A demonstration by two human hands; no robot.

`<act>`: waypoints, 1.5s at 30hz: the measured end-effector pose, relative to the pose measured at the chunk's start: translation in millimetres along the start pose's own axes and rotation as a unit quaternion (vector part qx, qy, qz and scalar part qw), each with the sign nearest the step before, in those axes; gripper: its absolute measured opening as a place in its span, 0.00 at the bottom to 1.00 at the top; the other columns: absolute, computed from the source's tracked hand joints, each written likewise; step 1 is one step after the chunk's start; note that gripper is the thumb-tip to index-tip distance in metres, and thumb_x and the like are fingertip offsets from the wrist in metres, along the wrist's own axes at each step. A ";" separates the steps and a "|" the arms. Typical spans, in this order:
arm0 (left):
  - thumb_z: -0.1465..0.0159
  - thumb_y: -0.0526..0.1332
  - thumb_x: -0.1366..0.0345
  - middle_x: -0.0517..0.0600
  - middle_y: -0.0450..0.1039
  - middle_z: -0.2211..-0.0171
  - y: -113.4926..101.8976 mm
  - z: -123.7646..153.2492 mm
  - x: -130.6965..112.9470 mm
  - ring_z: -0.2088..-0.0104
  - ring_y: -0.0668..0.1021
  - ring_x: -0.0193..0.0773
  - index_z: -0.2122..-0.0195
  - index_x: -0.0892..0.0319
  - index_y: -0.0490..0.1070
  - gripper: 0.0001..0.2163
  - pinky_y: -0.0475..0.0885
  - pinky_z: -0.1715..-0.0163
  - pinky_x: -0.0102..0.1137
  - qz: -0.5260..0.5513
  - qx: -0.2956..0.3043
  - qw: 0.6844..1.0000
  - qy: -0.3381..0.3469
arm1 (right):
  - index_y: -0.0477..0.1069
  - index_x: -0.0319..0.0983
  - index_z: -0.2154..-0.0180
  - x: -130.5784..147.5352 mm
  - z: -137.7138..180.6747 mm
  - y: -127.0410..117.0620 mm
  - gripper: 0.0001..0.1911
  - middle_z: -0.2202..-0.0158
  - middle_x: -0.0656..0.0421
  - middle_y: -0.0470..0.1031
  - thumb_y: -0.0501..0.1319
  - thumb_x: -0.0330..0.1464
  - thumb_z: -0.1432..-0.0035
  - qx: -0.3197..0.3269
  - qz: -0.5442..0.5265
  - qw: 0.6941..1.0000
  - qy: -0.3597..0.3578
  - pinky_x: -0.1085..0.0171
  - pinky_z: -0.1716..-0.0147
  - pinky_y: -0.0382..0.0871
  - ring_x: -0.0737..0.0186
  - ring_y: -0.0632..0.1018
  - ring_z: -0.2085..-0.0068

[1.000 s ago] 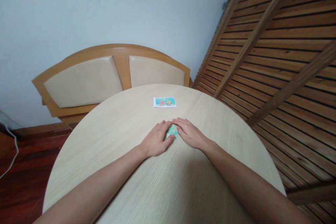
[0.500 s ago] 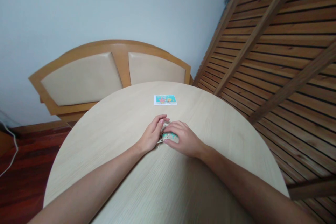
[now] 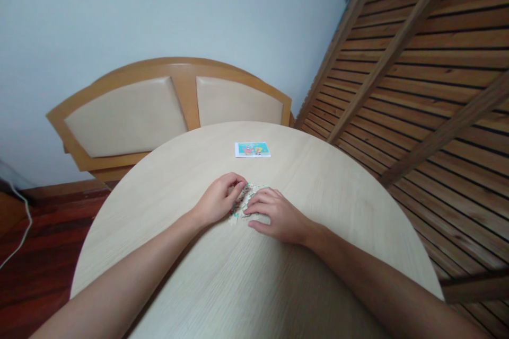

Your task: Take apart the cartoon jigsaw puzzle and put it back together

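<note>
A small heap of jigsaw puzzle pieces [image 3: 244, 198], mostly pale side up with bits of green and dark edges, lies on the round table between my hands. On its left edge rests my left hand [image 3: 220, 197], fingers curled and thumb tip brought to the forefinger; whatever is in that pinch is hidden. My right hand [image 3: 276, 214] lies over the right side of the heap, fingers apart and bent, tips touching the pieces. Beyond the hands is a picture card [image 3: 253, 150] with a pink and a yellow cartoon figure on turquoise.
The round pale wood table [image 3: 191, 286] fills the foreground. A padded wooden headboard [image 3: 191, 92] stands behind it against the wall. A slatted wooden frame [image 3: 417, 90] leans on the right, and a white cable [image 3: 27, 217] hangs at the left.
My left hand has shifted left and its fingers have curled in. The pieces between the hands are more spread out and show more pale sides. My right hand has moved slightly.
</note>
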State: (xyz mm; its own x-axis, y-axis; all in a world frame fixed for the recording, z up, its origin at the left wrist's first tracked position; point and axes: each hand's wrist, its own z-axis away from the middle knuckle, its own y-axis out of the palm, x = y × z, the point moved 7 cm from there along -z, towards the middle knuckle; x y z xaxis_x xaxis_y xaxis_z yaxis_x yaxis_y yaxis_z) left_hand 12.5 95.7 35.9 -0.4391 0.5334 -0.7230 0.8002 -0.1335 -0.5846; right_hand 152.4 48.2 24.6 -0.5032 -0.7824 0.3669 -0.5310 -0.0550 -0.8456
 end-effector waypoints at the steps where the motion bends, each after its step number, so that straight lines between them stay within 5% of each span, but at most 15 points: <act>1: 0.28 0.54 0.56 0.51 0.78 0.66 -1.5 2.2 -2.3 0.65 0.78 0.40 0.61 0.59 0.75 0.14 0.72 0.62 0.33 -0.020 0.044 0.999 0.005 | 0.78 0.43 0.54 0.1 0.2 0.6 0.11 0.53 0.57 0.79 0.68 0.37 0.39 0.002 0.000 1.000 -0.001 0.54 0.45 0.65 0.53 0.74 0.47; 4: 0.30 0.56 0.59 0.49 0.76 0.69 -4.8 10.4 -16.0 0.70 0.75 0.37 0.64 0.58 0.75 0.12 0.67 0.68 0.30 -0.097 0.134 0.984 0.061 | 0.79 0.44 0.56 0.0 -0.6 3.6 0.07 0.55 0.58 0.80 0.67 0.34 0.37 0.002 0.003 1.000 -0.005 0.55 0.47 0.65 0.55 0.74 0.48; 9: 0.35 0.64 0.53 0.48 0.76 0.68 2.0 16.0 -24.7 0.69 0.75 0.37 0.61 0.58 0.75 0.13 0.66 0.67 0.29 -0.151 0.196 0.966 0.079 | 0.77 0.41 0.64 -1.2 -2.8 -3.3 0.02 0.63 0.59 0.81 0.67 0.28 0.39 -0.053 -0.009 0.999 0.003 0.56 0.52 0.66 0.56 0.77 0.55; 20: 0.32 0.61 0.57 0.46 0.74 0.72 14.5 15.2 -16.0 0.73 0.71 0.33 0.63 0.59 0.76 0.11 0.62 0.72 0.27 -0.029 0.141 0.989 -0.014 | 0.74 0.40 0.67 -16.4 3.4 -15.7 0.04 0.67 0.58 0.79 0.64 0.28 0.39 -0.171 -0.126 0.966 0.147 0.61 0.61 0.69 0.59 0.78 0.63; 27: 0.37 0.62 0.57 0.48 0.72 0.72 31.9 16.4 -10.5 0.73 0.69 0.33 0.66 0.61 0.72 0.11 0.64 0.71 0.28 0.148 0.096 0.979 -0.102 | 0.71 0.40 0.68 -7.0 2.2 -25.1 0.04 0.67 0.58 0.78 0.63 0.26 0.41 -0.198 -0.040 0.976 0.077 0.57 0.57 0.67 0.57 0.78 0.62; 35: 0.44 0.70 0.56 0.44 0.70 0.77 38.5 20.6 4.4 0.78 0.69 0.31 0.59 0.61 0.68 0.18 0.60 0.77 0.26 0.251 0.073 0.947 -0.188 | 0.72 0.40 0.70 -16.0 3.9 -24.7 0.04 0.69 0.59 0.78 0.62 0.29 0.42 -0.203 -0.099 0.964 0.138 0.61 0.61 0.68 0.59 0.78 0.65; 40: 0.38 0.66 0.65 0.45 0.77 0.71 29.1 24.4 -20.6 0.71 0.77 0.37 0.46 0.57 0.64 0.20 0.67 0.70 0.28 0.077 0.052 0.993 -0.078 | 0.72 0.40 0.71 -36.9 6.9 -10.1 0.04 0.73 0.60 0.78 0.62 0.31 0.44 -0.182 -0.194 0.933 0.242 0.64 0.68 0.70 0.62 0.78 0.70; 45: 0.31 0.60 0.65 0.49 0.79 0.65 14.9 23.8 -30.3 0.67 0.79 0.39 0.45 0.56 0.67 0.14 0.68 0.68 0.30 -0.074 0.051 0.995 -0.031 | 0.76 0.39 0.67 -48.8 11.5 -23.2 0.04 0.69 0.59 0.82 0.63 0.32 0.41 -0.195 -0.153 0.937 0.244 0.64 0.64 0.73 0.60 0.81 0.67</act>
State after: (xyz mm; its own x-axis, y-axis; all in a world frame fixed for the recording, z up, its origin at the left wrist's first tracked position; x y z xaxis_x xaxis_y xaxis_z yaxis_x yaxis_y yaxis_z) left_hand 28.0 57.7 40.3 -0.5763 0.5013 -0.6454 0.6801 -0.1436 -0.7189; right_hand 197.1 80.5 21.9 -0.4872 -0.3846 0.7840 -0.8631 0.0750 -0.4995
